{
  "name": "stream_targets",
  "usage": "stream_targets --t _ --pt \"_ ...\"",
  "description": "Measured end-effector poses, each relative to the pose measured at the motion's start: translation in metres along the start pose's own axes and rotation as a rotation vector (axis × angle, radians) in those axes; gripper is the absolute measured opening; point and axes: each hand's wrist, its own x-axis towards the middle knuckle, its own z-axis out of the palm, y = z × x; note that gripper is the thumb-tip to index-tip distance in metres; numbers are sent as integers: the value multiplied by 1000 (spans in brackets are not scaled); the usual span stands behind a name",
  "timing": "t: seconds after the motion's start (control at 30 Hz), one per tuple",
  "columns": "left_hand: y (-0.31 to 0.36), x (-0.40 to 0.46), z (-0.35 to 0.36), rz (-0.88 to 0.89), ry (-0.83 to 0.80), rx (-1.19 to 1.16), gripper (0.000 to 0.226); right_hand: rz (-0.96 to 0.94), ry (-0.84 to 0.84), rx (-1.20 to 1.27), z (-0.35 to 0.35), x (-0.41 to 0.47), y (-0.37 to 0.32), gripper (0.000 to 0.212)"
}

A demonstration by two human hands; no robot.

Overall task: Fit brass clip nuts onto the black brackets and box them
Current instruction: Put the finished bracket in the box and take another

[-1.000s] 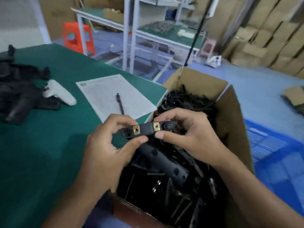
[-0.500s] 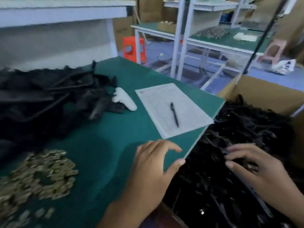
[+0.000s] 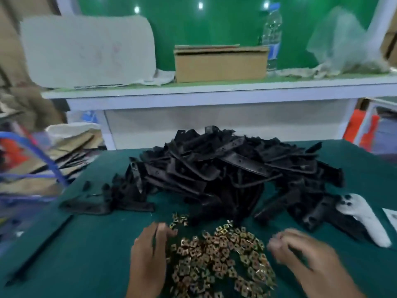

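1. The brass clip nuts (image 3: 221, 259) lie in a loose scatter at the near edge of the green table (image 3: 86, 244), right between your two hands; the scatter runs from the near edge away toward the bracket heap.
2. The black brackets (image 3: 225, 168) sit heaped just beyond the nuts, toward the table's far edge; their long axes point every way, though many on top lie roughly left to right.
3. Your left hand (image 3: 148, 259) is the nearer one; it lies flat at the scatter's left rim, fingers (image 3: 165, 230) straight and touching the outermost nuts, holding nothing.
4. Your right hand (image 3: 300, 252) hovers over the scatter's right rim, blurred; fingers look loosely spread and empty, though I cannot tell for certain.
5. A white handle-shaped object (image 3: 365, 220) lies by the heap's right end.
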Motion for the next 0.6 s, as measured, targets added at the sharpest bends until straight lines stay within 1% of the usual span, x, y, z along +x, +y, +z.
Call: stream_targets --t 0.03,0.07,0.1,0.13,0.17,0.23,0.27,0.3,0.4,0.47,0.5,0.53,0.6 --pt "-2 3 1 -49 14 -36 48 31 -119 59 14 16 -6 47" --pt "-4 4 3 -73 18 -56 50 49 -182 14 30 31 -3 40" --pt "-5 5 4 -79 16 -67 52 110 -209 -40 43 46 1 35" --pt "-5 5 6 -79 7 -79 53 177 -218 -147 52 62 2 36" --pt "-6 6 7 -79 1 -94 53 218 -202 -305 59 72 4 42" --pt "-7 6 8 -79 10 -132 51 181 -106 -584 73 84 8 50" --pt "-9 6 9 -70 23 -146 51 162 -54 -680 77 88 11 49" --pt "-11 6 9 -57 34 -149 51 164 -26 -725 77 90 13 47" --pt "-13 7 10 -24 38 -137 51 233 6 -714 66 92 20 40" --pt "-12 6 10 -7 35 -125 50 282 85 -596 52 89 24 42" --pt "-11 6 11 -4 33 -120 49 288 159 -518 43 87 27 42" --pt "-11 6 11 -1 28 -115 49 256 269 -457 35 86 29 42" --pt "-9 5 10 12 18 -104 48 151 496 -379 23 81 36 44"
